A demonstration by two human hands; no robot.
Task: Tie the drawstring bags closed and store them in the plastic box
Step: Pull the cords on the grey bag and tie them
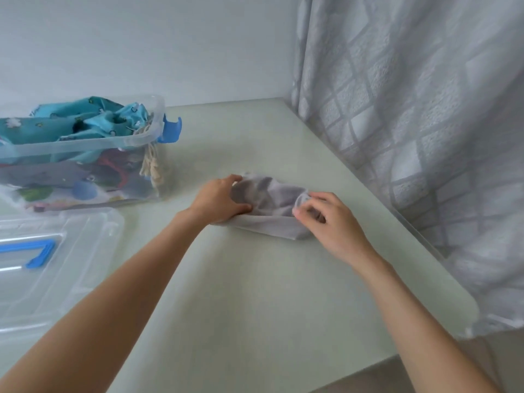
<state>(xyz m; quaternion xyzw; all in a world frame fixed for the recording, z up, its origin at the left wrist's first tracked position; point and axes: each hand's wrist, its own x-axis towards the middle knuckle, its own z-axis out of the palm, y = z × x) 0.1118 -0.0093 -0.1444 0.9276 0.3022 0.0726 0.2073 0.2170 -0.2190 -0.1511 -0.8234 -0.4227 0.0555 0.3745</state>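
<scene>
2 bare forearms reach in from the bottom edge — no sleeves, watch or rings showing. The left hand [219, 198] and right hand [330, 222] are ungloved — short, plain nails.

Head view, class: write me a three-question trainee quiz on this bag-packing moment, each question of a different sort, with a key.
1. True or false: the grey bag lies inside the plastic box.
2. Which hand pinches the bag's gathered end: A left hand, B right hand?
3. Fill in: the box lid lies on the ____.

Key: 1 false; 2 B; 3 table.
</scene>
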